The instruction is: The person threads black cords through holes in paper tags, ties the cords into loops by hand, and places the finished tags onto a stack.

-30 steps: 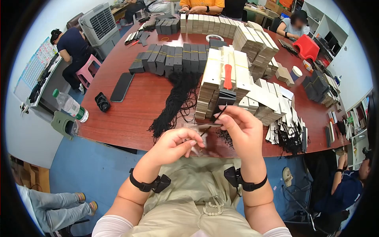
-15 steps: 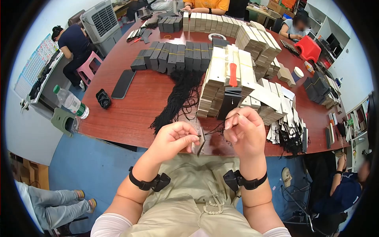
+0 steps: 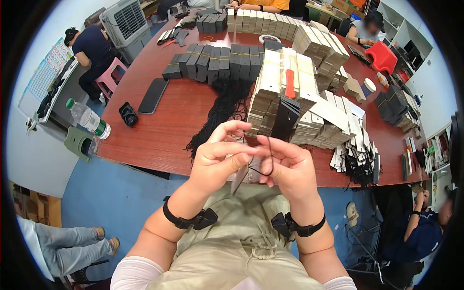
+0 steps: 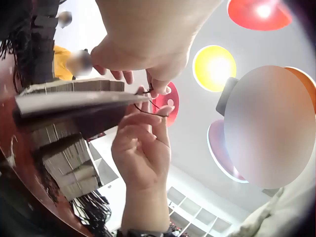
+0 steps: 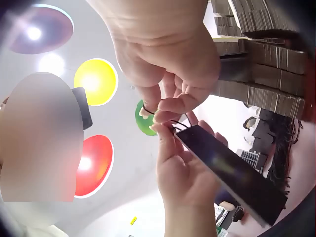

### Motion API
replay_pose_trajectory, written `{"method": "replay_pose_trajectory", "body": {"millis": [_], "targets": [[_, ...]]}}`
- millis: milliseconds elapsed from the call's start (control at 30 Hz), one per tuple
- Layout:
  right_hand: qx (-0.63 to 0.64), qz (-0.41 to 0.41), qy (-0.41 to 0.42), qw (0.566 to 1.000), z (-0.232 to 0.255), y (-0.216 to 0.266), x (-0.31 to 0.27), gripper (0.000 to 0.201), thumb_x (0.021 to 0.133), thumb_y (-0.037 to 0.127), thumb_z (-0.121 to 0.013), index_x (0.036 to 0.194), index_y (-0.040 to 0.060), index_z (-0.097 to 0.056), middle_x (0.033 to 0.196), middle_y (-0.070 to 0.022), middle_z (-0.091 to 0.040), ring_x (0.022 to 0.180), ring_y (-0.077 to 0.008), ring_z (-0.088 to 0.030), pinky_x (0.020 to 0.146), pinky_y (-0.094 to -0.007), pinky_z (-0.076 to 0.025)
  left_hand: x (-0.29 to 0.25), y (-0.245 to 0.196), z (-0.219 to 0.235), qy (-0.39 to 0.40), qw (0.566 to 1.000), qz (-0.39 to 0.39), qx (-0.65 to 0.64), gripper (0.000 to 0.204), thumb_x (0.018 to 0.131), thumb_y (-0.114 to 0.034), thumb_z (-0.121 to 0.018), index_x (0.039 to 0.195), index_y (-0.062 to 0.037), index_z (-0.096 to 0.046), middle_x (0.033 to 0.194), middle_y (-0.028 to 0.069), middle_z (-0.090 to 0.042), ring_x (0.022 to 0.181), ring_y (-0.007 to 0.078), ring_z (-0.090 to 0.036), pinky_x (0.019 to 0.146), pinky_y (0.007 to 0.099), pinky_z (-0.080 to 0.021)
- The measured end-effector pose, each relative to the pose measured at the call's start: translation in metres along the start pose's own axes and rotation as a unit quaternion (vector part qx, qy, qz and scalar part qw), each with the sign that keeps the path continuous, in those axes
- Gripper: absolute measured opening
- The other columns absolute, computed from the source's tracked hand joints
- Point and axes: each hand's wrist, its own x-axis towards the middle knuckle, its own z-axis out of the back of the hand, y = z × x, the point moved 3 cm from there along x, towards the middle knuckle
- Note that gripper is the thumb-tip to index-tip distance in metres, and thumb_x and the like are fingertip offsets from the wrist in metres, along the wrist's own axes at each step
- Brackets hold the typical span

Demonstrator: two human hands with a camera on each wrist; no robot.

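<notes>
A dark hang tag [image 5: 232, 173] with a pale edge hangs below the fingers, seen nearly edge-on in the head view. Thin black cord [image 5: 180, 124] runs from its end. My left hand [image 3: 217, 157] pinches the cord close to the tag's end. The fingers of my right hand [image 3: 292, 169] are curled with a loop of the cord [image 3: 271, 157] around the index finger and thumb. Both hands' fingertips meet over the table's front edge. Just beyond them, a stack of black tags [image 3: 285, 118] leans against the pale card bundles [image 3: 270, 77].
Loose black cords [image 3: 220, 111] lie left of the bundles. Banded black tag bundles [image 3: 212, 63] stand behind them. On the left are a phone [image 3: 153, 96], a small black case [image 3: 128, 114] and a bottle [image 3: 89, 118]. Pale tags with black cords [image 3: 355, 152] are piled on the right.
The tag has swung down under my left hand. My right hand has come left from the black tag stack, drawing the cord into a loop, and the two hands now meet.
</notes>
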Motion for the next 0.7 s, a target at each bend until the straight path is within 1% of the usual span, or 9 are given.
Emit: {"method": "replay_pose_trajectory", "body": {"millis": [133,233,267,367,400,500,533,633,700], "targets": [[-0.013,-0.027,-0.016,0.999,-0.006,-0.007,-0.001,0.036,0.082,-0.001,-0.063,0.117,-0.0025,-0.056,0.087,-0.0084,-0.066,0.069,-0.0106,-0.062,0.056,-0.0208,-0.048,0.0,0.007,-0.017,-0.004,0.992,0.073,-0.103,0.018,0.081,-0.016,-0.069,0.096,-0.0061,-0.071,0.128,0.0137,-0.046,0.107,0.0188,-0.044,0.092,0.0339,-0.039],[0.003,-0.018,-0.018,1.0,-0.004,-0.008,0.001,0.029,0.082,-0.003,-0.062,0.111,-0.0034,-0.058,0.084,-0.0072,-0.066,0.068,-0.0108,-0.062,0.057,-0.0222,-0.05,0.001,0.008,-0.019,0.012,0.991,0.09,-0.101,0.016,0.082,-0.014,-0.068,0.095,-0.005,-0.071,0.129,0.0152,-0.045,0.11,0.0192,-0.044,0.093,0.0337,-0.039],[-0.021,-0.001,-0.026,0.999,0.001,-0.01,0.002,0.02,0.082,-0.003,-0.062,0.102,-0.0034,-0.061,0.083,-0.0069,-0.065,0.066,-0.0106,-0.061,0.057,-0.023,-0.051,0.001,0.015,-0.014,0.034,0.993,0.057,-0.095,0.02,0.081,-0.01,-0.068,0.101,-0.0046,-0.069,0.13,0.0174,-0.045,0.112,0.022,-0.047,0.093,0.0353,-0.041],[-0.031,0.03,-0.065,0.997,0.014,-0.013,0.005,0.014,0.082,-0.001,-0.064,0.096,-0.0027,-0.062,0.083,-0.0072,-0.065,0.064,-0.0104,-0.06,0.057,-0.0232,-0.051,-0.004,0.025,-0.007,0.053,0.97,0.12,-0.203,0.035,0.079,-0.005,-0.069,0.114,-0.0062,-0.063,0.132,0.0189,-0.044,0.11,0.0263,-0.053,0.091,0.0381,-0.044],[-0.027,0.04,-0.059,0.997,0.016,-0.012,0.005,0.011,0.083,0.0,-0.064,0.093,-0.003,-0.061,0.083,-0.008,-0.065,0.063,-0.0107,-0.06,0.057,-0.0235,-0.051,-0.007,0.029,-0.01,0.02,0.972,0.12,-0.2,0.051,0.075,-0.005,-0.073,0.123,-0.0065,-0.056,0.126,0.0164,-0.052,0.107,0.0244,-0.058,0.089,0.0365,-0.047],[-0.004,0.015,-0.042,0.999,0.021,-0.013,0.006,0.01,0.083,-0.001,-0.063,0.093,-0.0037,-0.06,0.083,-0.0087,-0.065,0.064,-0.0117,-0.06,0.057,-0.0239,-0.051,-0.012,0.035,-0.013,0.095,0.985,0.145,-0.004,0.056,0.071,-0.005,-0.076,0.123,-0.0046,-0.055,0.114,0.012,-0.061,0.103,0.0174,-0.059,0.088,0.0312,-0.047],[0.001,0.012,-0.034,0.999,0.021,-0.014,0.006,0.01,0.083,-0.001,-0.063,0.093,-0.0038,-0.06,0.083,-0.0089,-0.065,0.064,-0.0118,-0.06,0.057,-0.0239,-0.051,-0.013,0.039,-0.013,0.111,0.975,0.189,0.026,0.056,0.07,-0.004,-0.076,0.122,-0.0031,-0.055,0.104,0.0089,-0.065,0.101,0.013,-0.059,0.085,0.028,-0.048],[0.011,0.007,-0.015,1.0,0.021,-0.017,0.006,0.01,0.083,-0.002,-0.062,0.093,-0.004,-0.06,0.082,-0.0093,-0.065,0.064,-0.0122,-0.06,0.057,-0.0241,-0.052,-0.016,0.047,-0.012,0.139,0.97,0.185,0.069,0.05,0.071,-0.001,-0.073,0.119,-0.0027,-0.057,0.104,0.0088,-0.065,0.099,0.014,-0.06,0.082,0.0289,-0.05],[0.014,0.006,-0.017,1.0,0.022,-0.018,0.005,0.011,0.083,-0.002,-0.061,0.093,-0.0042,-0.059,0.082,-0.0095,-0.065,0.064,-0.0124,-0.061,0.057,-0.0243,-0.052,-0.016,0.045,-0.013,0.127,0.974,0.183,0.032,0.047,0.071,0.0,-0.073,0.115,-0.0019,-0.058,0.102,0.0082,-0.064,0.099,0.0146,-0.059,0.082,0.0295,-0.051]]}}
